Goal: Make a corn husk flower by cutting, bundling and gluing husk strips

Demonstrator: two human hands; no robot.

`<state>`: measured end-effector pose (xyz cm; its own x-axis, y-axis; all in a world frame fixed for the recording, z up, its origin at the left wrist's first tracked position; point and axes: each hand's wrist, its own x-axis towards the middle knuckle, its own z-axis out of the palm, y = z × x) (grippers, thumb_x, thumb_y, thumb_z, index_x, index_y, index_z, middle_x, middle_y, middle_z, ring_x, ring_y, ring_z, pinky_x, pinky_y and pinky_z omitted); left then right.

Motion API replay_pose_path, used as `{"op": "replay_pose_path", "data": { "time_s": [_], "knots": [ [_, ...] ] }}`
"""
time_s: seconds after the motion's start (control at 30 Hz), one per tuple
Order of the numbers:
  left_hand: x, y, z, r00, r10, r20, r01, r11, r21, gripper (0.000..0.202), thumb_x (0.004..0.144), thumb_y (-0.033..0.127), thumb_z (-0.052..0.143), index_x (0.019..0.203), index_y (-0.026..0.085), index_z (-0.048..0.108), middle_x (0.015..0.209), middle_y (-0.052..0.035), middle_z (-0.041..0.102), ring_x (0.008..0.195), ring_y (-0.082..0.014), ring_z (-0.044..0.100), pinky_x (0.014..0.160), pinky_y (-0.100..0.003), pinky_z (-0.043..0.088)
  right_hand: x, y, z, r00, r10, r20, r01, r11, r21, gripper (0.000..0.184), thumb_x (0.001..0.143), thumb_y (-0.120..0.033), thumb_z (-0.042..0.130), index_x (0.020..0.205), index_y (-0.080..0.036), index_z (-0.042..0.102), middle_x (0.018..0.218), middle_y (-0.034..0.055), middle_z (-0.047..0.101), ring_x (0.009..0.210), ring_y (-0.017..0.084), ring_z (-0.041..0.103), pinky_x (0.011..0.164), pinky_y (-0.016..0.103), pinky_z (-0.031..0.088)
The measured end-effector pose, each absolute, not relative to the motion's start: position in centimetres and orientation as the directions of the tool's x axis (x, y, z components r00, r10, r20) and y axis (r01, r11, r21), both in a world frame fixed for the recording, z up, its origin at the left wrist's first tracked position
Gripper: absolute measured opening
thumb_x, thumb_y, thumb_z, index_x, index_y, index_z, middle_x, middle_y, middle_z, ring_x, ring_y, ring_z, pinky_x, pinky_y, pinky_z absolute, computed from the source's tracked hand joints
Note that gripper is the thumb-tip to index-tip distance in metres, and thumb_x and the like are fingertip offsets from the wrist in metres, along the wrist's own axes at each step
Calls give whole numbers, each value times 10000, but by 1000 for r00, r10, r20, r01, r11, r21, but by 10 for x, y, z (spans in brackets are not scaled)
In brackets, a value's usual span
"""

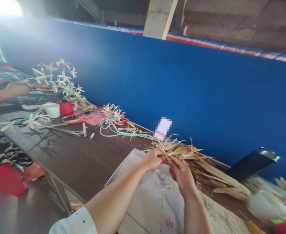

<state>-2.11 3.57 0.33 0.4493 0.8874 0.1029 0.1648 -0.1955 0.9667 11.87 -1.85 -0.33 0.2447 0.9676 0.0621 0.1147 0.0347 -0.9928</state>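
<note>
My left hand point(154, 159) and my right hand point(182, 174) meet over a white box lid point(143, 195). Pinched between their fingertips is a narrow strip of dried corn husk point(162, 149), its free end pointing up and away from me. Just beyond my fingers lies a heap of dried corn husks point(189, 151), spreading to the right. A thin metal tool point(183, 158) shows partly behind my right hand; its kind is hard to make out. On the lid between my forearms rests a pale husk piece point(162, 195).
Husk flowers with pale blue stems point(113, 113) lie on the brown table point(84, 162). A white cup point(52, 110) and a red spool point(66, 107) stand left. To the right leans a black flask point(252, 164). Behind runs a blue partition point(182, 91). Another person's hand point(17, 88) works far left.
</note>
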Motion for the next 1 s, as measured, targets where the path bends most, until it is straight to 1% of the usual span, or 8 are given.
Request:
{"op": "replay_pose_path", "data": {
  "time_s": [0.1, 0.17, 0.3, 0.5, 0.67, 0.8, 0.87, 1.0],
  "knots": [
    [-22, 33, 8, 436, 890, 132, 177, -229, 957, 241, 728, 294, 506, 798, 162, 696, 744, -28, 672, 689, -135, 583, 650, -218, 428, 119, -19, -2, 240, 968, 73, 141, 39, -989, 497, 646, -473, 678, 1040, -171, 658, 463, -52, 428, 377, 64, 302, 363, 196, 182],
    [-22, 32, 9, 429, 890, 152, 194, -256, 947, 239, 726, 268, 489, 773, 168, 701, 741, -27, 674, 715, -145, 594, 675, -223, 432, 121, -18, -3, 246, 962, 118, 197, 70, -978, 465, 645, -465, 679, 1012, -180, 678, 493, -32, 488, 390, 72, 324, 367, 205, 214],
    [-21, 33, 5, 401, 896, 190, 246, -306, 920, 245, 720, 248, 470, 740, 187, 706, 728, -21, 675, 719, -155, 600, 665, -230, 429, 123, -15, -6, 267, 933, 243, 345, 143, -928, 396, 650, -466, 665, 942, -203, 716, 540, 7, 571, 425, 107, 399, 380, 226, 279],
    [-20, 33, 3, 353, 918, 177, 343, -304, 889, 235, 711, 284, 500, 741, 176, 706, 711, -39, 671, 698, -171, 585, 637, -240, 423, 125, -12, -7, 333, 881, 335, 432, 173, -885, 345, 633, -457, 669, 871, -218, 737, 537, 27, 597, 472, 148, 480, 403, 240, 319],
    [-19, 33, 6, 414, 901, 129, 249, -248, 936, 261, 726, 327, 515, 831, 186, 709, 823, -43, 688, 789, -175, 601, 720, -241, 440, 134, -13, -9, 372, 885, 280, 434, 101, -895, 381, 666, -458, 647, 943, -207, 715, 630, 29, 632, 474, 125, 462, 431, 242, 341],
    [-20, 30, 8, 445, 886, 132, 160, -223, 962, 295, 710, 335, 562, 925, 186, 697, 888, -41, 685, 832, -162, 598, 756, -226, 435, 135, -15, -10, 407, 896, 177, 288, 58, -956, 458, 654, -474, 657, 1000, -176, 690, 589, 6, 587, 433, 93, 397, 401, 223, 291],
    [-20, 30, 8, 466, 878, 113, 144, -201, 969, 328, 721, 391, 552, 919, 171, 695, 861, -48, 685, 803, -161, 601, 725, -228, 440, 133, -15, -9, 399, 904, 155, 245, 58, -968, 477, 644, -474, 667, 1006, -164, 686, 549, -10, 549, 423, 87, 378, 398, 220, 282],
    [-20, 34, 5, 447, 890, 84, 223, -203, 953, 385, 735, 477, 506, 805, 145, 688, 775, -50, 674, 728, -159, 596, 655, -233, 437, 127, -15, -8, 343, 925, 165, 288, 64, -956, 499, 656, -473, 656, 1018, -131, 680, 495, -25, 496, 416, 84, 362, 400, 216, 279]
  ]
}}
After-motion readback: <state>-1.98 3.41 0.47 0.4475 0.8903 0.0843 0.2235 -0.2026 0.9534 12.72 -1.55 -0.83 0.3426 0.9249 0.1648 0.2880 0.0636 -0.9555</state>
